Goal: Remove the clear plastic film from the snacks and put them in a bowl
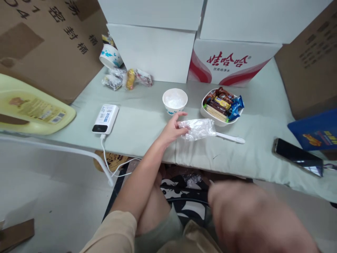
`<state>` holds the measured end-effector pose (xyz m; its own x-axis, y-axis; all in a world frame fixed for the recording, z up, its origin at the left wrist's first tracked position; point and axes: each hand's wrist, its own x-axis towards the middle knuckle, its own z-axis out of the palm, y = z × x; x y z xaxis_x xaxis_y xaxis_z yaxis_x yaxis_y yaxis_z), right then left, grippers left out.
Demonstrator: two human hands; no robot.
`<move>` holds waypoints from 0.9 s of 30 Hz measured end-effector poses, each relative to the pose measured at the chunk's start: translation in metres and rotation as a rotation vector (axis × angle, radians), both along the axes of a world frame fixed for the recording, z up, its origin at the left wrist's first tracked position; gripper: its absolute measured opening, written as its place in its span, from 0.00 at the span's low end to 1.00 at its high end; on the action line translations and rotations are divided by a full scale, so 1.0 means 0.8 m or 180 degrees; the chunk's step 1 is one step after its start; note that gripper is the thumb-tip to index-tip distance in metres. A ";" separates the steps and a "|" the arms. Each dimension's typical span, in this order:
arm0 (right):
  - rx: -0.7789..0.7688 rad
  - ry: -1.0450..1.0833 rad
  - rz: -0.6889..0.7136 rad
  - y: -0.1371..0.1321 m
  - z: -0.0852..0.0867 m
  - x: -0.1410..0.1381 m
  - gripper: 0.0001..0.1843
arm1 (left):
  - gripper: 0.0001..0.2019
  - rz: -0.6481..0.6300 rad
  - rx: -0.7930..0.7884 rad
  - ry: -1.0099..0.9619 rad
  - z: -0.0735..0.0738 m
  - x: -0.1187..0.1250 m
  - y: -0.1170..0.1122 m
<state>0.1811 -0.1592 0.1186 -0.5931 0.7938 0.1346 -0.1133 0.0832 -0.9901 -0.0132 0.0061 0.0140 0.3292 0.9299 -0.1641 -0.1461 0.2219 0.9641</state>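
My left hand [173, 129] is at the table's front, its thumb and a finger on the near end of a crumpled clear plastic wrapper [197, 129]. The index finger is raised apart from it. From the wrapper's right end sticks out a slim white handle [230, 137]; what it belongs to is hidden. Just beyond the hand stands a paper cup [175, 102] with something clear and whitish inside. My right hand [244, 211] is low and close to the camera, off the table, smeared by motion with its fingers unreadable.
A white bowl of wrapped snacks [222, 105] stands right of the cup. A power bank [105, 118] with a white cable lies left; a phone [297, 156] lies right. White cartons [155, 52] line the back. A yellow jug [34, 109] is at far left.
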 end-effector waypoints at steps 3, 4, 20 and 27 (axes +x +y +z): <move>0.0452 -0.0938 -0.2407 0.066 -0.036 -0.013 0.05 | 0.26 0.0283 0.0029 0.0031 0.000 -0.005 0.006; 0.0640 -0.1182 -0.2764 0.089 -0.052 -0.017 0.09 | 0.21 0.0321 0.0066 0.0035 0.002 -0.006 0.007; 0.0991 -0.1769 -0.2270 0.174 -0.129 -0.065 0.16 | 0.12 -0.0597 0.0411 -0.0616 0.017 -0.046 0.004; 0.1809 -0.2604 -0.2850 0.225 -0.081 -0.050 0.11 | 0.08 0.0706 0.0656 0.0342 0.012 -0.052 0.003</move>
